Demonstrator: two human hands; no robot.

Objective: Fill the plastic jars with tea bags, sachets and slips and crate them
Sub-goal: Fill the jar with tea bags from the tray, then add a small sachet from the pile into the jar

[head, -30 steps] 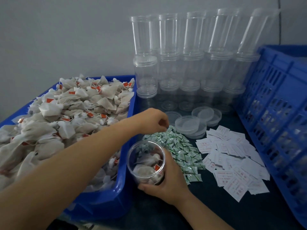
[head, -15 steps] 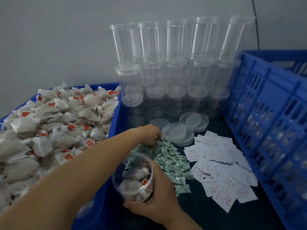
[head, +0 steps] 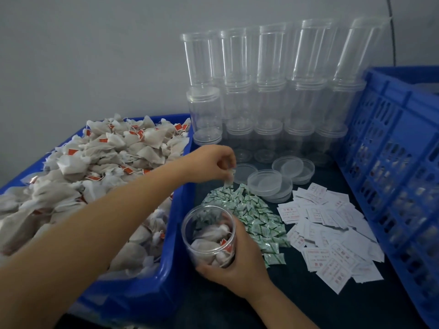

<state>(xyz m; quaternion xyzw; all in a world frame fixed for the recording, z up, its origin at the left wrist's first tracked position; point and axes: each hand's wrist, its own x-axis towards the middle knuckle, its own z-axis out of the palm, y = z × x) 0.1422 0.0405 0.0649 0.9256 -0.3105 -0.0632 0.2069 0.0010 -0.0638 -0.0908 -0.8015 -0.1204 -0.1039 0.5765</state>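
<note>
We hold the open jar (head: 209,236) tilted toward us at the front of the dark table (head: 297,302), just beside the blue tub (head: 166,276) heaped with tea bags (head: 99,162); several tea bags already lie inside it. Our right hand (head: 240,262) wraps round the jar's lower wall from the right, fingers curled under its base. Our left hand (head: 211,162) hangs above the far edge of the green sachet pile (head: 249,212), thumb and fingertips pinching one sachet (head: 230,178) clear of the heap. So we judge the sachet step is in hand: tea bags are in, slip and lid are not. Next the sachet must travel back to the jar mouth and drop in, then a slip from the white spread (head: 332,233) to the right. Loose lids (head: 270,184) wait behind the sachets, empty jars (head: 273,96) stand stacked against the wall, and the blue crate (head: 399,176) stands at the right.
</note>
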